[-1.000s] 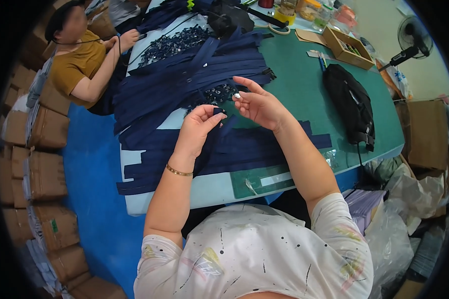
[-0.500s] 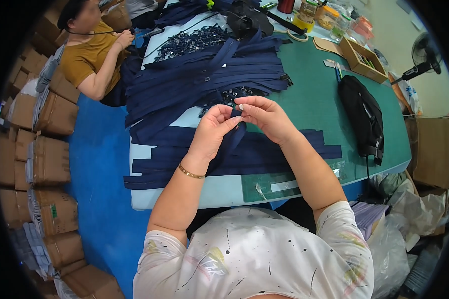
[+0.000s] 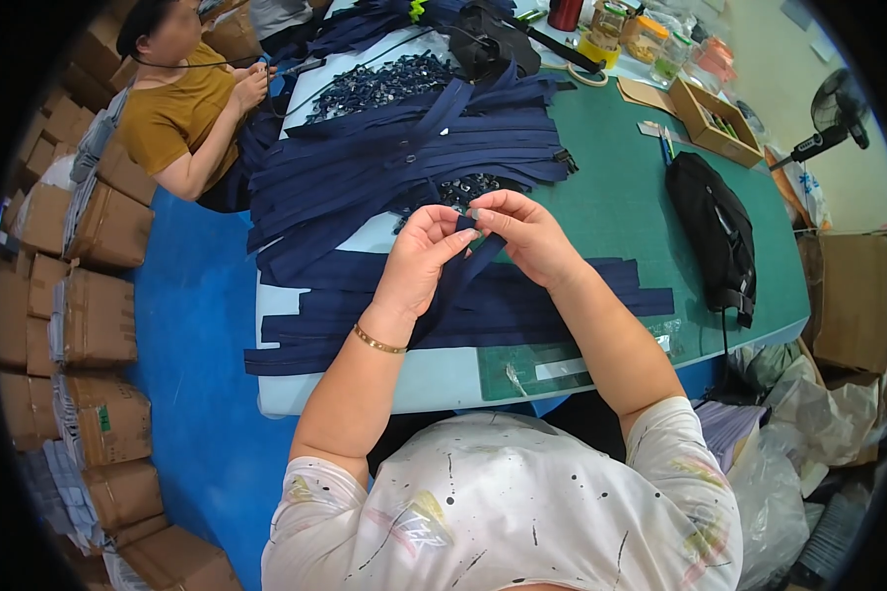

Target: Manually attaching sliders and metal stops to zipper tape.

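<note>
My left hand (image 3: 422, 258) is closed in a pinch on the end of a navy zipper tape (image 3: 460, 279), which hangs down from the fingers across the strips below. Close beside it, my right hand (image 3: 527, 234) is also closed, thumb and forefinger pressed together by the tape's end. Whatever small piece sits in that pinch is too small to make out. Under the hands lie long navy zipper tapes (image 3: 562, 313) side by side. Just beyond the fingertips is a small heap of dark, shiny zipper sliders (image 3: 471, 187), partly hidden by my hands.
A thick layer of navy tapes (image 3: 335, 177) and a larger slider pile (image 3: 384, 84) lie farther back. On the green mat (image 3: 611, 207) at right are a black pouch (image 3: 712, 227) and a wooden box (image 3: 715, 123). A co-worker (image 3: 182, 108) sits at far left, near stacked cartons (image 3: 108, 315).
My right hand has shifted slightly, and a loop of the tape now shows more clearly between the hands. The co-worker's hands have moved a little.
</note>
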Demonstrator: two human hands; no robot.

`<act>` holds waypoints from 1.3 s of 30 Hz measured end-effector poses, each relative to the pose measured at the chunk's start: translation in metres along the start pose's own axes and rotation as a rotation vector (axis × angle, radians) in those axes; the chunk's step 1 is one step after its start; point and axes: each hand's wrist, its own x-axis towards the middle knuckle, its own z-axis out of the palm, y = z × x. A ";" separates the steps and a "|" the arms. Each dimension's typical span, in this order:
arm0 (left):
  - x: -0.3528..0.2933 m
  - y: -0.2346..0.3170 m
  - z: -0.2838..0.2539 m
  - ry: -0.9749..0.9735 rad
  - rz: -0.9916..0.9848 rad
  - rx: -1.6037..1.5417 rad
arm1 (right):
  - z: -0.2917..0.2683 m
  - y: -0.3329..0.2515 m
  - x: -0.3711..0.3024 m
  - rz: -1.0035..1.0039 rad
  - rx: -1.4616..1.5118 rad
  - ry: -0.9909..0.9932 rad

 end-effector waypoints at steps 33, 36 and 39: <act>0.005 0.009 -0.007 0.035 0.218 0.245 | 0.020 -0.005 -0.005 -0.233 -0.302 0.083; 0.007 0.008 -0.004 0.046 0.206 0.232 | 0.009 -0.002 -0.004 -0.131 -0.392 0.108; 0.007 0.007 -0.007 0.022 0.198 0.254 | 0.007 -0.004 -0.005 -0.052 -0.270 0.051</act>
